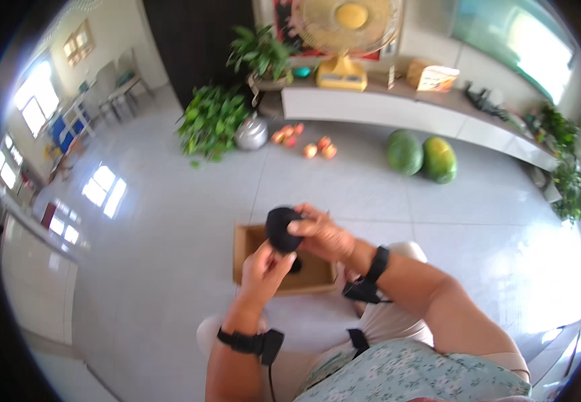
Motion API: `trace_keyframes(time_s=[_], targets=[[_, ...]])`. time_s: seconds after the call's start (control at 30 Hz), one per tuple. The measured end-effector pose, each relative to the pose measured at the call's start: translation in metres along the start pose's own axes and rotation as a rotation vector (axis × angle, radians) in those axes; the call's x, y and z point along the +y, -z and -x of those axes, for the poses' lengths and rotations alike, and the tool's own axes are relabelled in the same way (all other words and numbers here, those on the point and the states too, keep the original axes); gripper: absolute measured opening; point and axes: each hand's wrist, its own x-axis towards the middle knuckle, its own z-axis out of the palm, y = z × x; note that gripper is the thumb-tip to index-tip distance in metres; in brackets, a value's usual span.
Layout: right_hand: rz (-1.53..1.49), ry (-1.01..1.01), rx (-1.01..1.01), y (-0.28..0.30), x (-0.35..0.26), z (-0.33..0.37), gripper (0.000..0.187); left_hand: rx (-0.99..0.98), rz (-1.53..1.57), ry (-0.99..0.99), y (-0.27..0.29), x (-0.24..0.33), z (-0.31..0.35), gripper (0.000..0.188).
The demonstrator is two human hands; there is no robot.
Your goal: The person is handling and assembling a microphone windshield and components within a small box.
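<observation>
A rounded, dark black object [281,228], whose kind I cannot make out, is held up in front of me above an open cardboard box [317,281]. My right hand [324,233] is closed on its right side, with the thumb pressed on its face. At its lower edge, the thumb and fingers of my left hand [263,269] pinch it. Inside the box a small black thing [296,266] shows just beyond my left fingertips; my hands and the held object cover part of the inside.
The box stands on the tiled floor [169,268] between my knees. Farther off are two large melons [405,153], several round fruits [320,147], a silver kettle [251,132] and leafy plants [213,124]. A low white cabinet [371,107] along the wall carries a yellow fan [341,72].
</observation>
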Motion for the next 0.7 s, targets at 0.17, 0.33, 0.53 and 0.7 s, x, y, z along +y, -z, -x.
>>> trace_keyframes(time_s=[0.17, 0.33, 0.53, 0.7], targets=[[0.130, -0.006, -0.049, -0.009, -0.017, 0.007, 0.073, 0.012, -0.086, 0.035, 0.003, 0.019, 0.000, 0.020], [0.201, -0.114, -0.185, -0.004, -0.024, 0.006, 0.066, -0.004, -0.091, 0.062, 0.001, 0.030, 0.001, 0.023], [0.255, 0.011, 0.055, -0.010, -0.013, 0.002, 0.064, -0.019, -0.269, 0.012, 0.001, 0.024, 0.004, 0.019], [1.018, 0.280, 0.258, 0.007, 0.001, -0.011, 0.064, -0.023, -0.276, -0.103, 0.000, 0.022, 0.007, 0.017]])
